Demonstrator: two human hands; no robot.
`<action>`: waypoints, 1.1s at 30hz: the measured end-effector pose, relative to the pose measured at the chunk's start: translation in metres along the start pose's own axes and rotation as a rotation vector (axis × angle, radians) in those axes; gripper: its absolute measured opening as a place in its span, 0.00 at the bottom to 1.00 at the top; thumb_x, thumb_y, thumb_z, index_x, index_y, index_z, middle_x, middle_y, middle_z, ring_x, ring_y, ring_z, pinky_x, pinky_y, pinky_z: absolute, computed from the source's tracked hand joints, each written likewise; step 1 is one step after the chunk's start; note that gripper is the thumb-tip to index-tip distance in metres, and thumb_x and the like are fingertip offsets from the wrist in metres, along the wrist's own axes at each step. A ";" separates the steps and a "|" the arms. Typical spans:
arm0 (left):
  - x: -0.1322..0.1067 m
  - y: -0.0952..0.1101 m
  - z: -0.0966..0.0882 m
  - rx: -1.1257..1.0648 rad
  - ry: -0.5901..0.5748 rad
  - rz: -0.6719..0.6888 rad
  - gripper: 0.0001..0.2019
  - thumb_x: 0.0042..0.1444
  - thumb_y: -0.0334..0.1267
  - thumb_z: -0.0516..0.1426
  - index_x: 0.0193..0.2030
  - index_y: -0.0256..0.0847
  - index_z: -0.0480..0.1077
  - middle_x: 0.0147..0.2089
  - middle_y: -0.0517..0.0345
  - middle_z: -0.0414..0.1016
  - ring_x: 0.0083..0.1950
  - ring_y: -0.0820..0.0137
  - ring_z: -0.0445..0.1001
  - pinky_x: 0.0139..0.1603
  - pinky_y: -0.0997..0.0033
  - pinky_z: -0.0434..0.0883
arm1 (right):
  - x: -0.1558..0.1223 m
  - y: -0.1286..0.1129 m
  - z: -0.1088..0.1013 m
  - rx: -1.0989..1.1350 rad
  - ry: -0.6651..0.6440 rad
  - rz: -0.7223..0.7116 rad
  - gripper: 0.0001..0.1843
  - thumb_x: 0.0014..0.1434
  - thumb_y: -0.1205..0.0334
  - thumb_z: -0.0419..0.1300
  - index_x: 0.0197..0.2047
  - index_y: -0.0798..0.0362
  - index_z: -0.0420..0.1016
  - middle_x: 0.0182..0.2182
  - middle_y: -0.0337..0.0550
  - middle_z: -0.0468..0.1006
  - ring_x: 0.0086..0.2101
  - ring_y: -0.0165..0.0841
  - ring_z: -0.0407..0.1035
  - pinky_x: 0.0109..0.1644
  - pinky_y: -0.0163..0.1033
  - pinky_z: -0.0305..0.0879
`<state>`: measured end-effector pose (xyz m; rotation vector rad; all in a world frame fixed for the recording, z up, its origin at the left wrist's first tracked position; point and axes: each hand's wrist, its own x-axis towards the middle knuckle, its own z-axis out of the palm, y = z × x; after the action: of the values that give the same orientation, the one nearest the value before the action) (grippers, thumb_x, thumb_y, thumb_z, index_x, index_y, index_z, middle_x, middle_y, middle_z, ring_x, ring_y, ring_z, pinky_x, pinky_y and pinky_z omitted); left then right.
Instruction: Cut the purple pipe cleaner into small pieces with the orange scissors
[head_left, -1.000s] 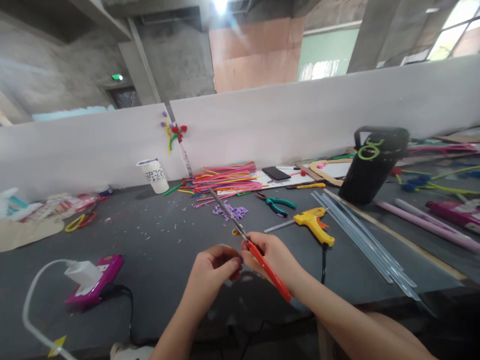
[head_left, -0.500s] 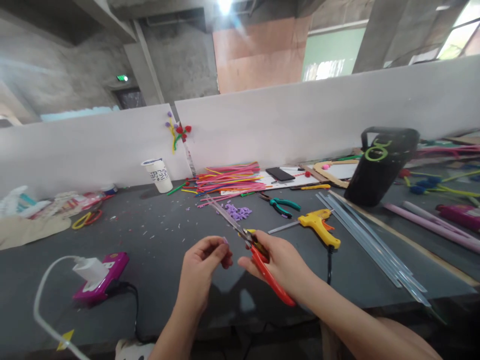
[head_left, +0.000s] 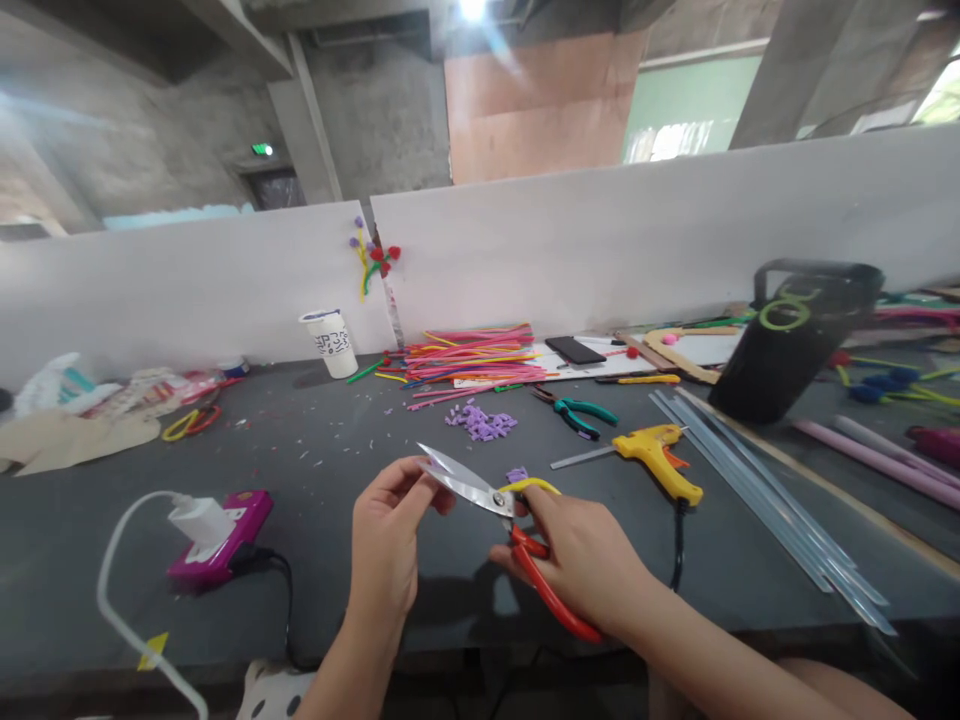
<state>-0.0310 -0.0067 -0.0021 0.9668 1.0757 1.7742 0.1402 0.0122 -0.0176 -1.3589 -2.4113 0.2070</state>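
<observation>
My right hand (head_left: 581, 560) grips red-handled scissors (head_left: 491, 505) with the steel blades pointing left toward my left hand. A yellow pipe cleaner with a purple tip (head_left: 525, 483) arcs over my right fingers. My left hand (head_left: 390, 535) is closed in a pinch just below the blade tips; what it pinches is too small to name. Both hands hover over the dark grey table (head_left: 322, 560).
A pile of purple cut bits (head_left: 481, 421), a bundle of coloured pipe cleaners (head_left: 472, 360), green pliers (head_left: 581, 412), a yellow glue gun (head_left: 660, 455), glue sticks (head_left: 757, 500), a black bin (head_left: 795, 340), a paper cup (head_left: 331, 343) and a pink power strip (head_left: 221, 530) lie around.
The scissors swung from pointing away up the table to pointing left, blades now by my left fingers. My left hand stayed pinched. The camera view shifted slightly.
</observation>
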 end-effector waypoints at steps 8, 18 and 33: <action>0.000 0.001 -0.001 -0.003 -0.016 0.012 0.02 0.46 0.33 0.59 0.27 0.36 0.72 0.22 0.62 0.70 0.23 0.78 0.66 0.26 0.78 0.63 | 0.000 -0.003 -0.002 -0.029 0.006 -0.011 0.19 0.54 0.45 0.49 0.34 0.53 0.64 0.27 0.43 0.75 0.27 0.36 0.69 0.27 0.35 0.52; 0.000 -0.002 -0.002 0.017 -0.026 0.007 0.03 0.47 0.33 0.58 0.28 0.36 0.72 0.23 0.61 0.71 0.24 0.77 0.66 0.27 0.77 0.63 | 0.001 0.000 0.000 -0.100 0.055 -0.041 0.19 0.55 0.44 0.48 0.33 0.53 0.65 0.25 0.43 0.75 0.26 0.37 0.70 0.26 0.36 0.52; 0.000 0.001 -0.001 -0.002 -0.020 -0.002 0.03 0.46 0.33 0.59 0.26 0.36 0.72 0.23 0.61 0.70 0.24 0.77 0.66 0.26 0.78 0.64 | 0.000 -0.001 0.000 -0.153 0.068 -0.057 0.19 0.56 0.46 0.46 0.30 0.54 0.65 0.23 0.43 0.75 0.24 0.37 0.70 0.24 0.36 0.48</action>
<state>-0.0321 -0.0069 -0.0018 0.9802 1.0624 1.7605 0.1393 0.0119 -0.0177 -1.3355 -2.4478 -0.0385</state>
